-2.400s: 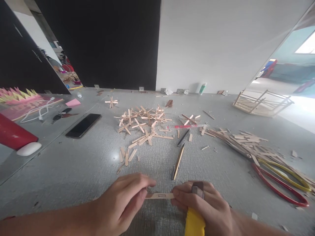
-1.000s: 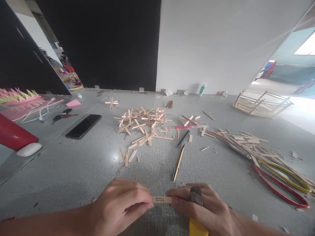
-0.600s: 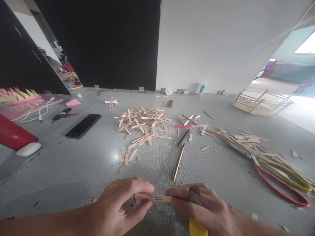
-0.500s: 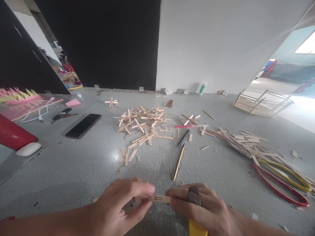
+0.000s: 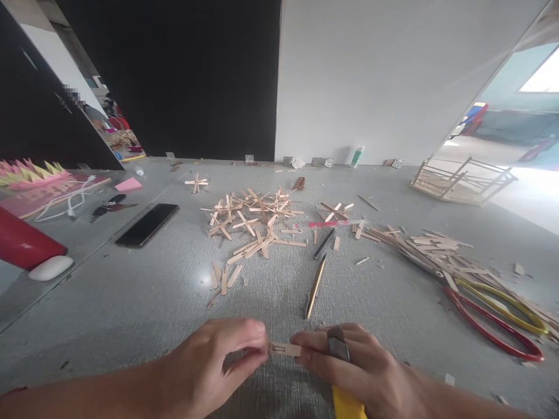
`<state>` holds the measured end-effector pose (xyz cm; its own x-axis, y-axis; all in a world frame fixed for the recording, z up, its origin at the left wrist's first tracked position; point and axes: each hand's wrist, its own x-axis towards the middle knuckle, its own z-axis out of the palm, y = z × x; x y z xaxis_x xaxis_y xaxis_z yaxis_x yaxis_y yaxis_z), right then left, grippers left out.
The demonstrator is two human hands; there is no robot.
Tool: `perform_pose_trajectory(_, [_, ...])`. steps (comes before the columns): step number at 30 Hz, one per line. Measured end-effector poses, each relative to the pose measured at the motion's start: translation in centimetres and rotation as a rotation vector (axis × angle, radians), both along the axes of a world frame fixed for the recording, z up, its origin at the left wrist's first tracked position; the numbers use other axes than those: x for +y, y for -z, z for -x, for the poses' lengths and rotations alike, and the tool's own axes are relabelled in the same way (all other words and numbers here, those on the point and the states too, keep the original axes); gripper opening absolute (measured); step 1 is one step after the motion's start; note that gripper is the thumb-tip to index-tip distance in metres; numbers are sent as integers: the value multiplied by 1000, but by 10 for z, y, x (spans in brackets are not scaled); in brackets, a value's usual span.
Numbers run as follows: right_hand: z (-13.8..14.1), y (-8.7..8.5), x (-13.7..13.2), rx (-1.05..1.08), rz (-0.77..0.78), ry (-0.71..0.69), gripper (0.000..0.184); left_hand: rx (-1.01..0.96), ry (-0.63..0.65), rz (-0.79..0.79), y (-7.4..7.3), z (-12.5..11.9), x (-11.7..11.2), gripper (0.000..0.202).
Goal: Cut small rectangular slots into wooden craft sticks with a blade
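Between my two hands is a short flat wooden craft stick [image 5: 285, 349] with a narrow rectangular slot in it. My left hand [image 5: 218, 361] is closed, its thumb and fingertips pinching the stick's left end. My right hand [image 5: 353, 364] grips the right end between thumb and fingers. A dark, band-like piece sits around one right finger. Beneath the right palm a yellow object [image 5: 348, 402] shows in part; its kind is hidden. Just beyond the hands lies a gold pen-like tool [image 5: 316, 287], with a dark pen [image 5: 324, 243] behind it.
Crossed craft-stick pieces [image 5: 262, 209] cover the middle of the grey surface. Large red-and-yellow-handled shears [image 5: 493, 314] lie at right beside loose sticks [image 5: 445, 244]. A phone [image 5: 147, 225], a red cylinder [image 5: 28, 238] and a white oval object [image 5: 51, 268] are at left. Upright panels [image 5: 349, 75] stand behind.
The left fingertips have closed together on the stick's end; earlier the thumb and fingers were further apart. The stick and both hands have shifted slightly left. The view has moved a little.
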<state>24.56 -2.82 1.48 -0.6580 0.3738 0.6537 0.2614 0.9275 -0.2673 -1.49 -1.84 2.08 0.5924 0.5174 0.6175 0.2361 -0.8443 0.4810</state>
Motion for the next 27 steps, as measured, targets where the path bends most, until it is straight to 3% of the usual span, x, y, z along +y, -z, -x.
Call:
perform_pose_trajectory(4, [0,-1,-1,8,10,-14,37,-51,-11,40,1,0,-1,23])
perform_pose_trajectory(9, [-6,5,-4,-68,29,11,36,52,-54,110,2,2,-3,9])
perform_pose_trajectory(18, [-6,7,-3,-57,34,17,34,96,29,-28,-1,5,1,22])
perform_pose_trajectory(23, [-4,5,-3,-19,22,-2,40,156,82,-4,0,8,1,22])
perform_pose_trajectory(27, [-4,5,-3,-29,39,5,40,103,18,9,7,8,0,18])
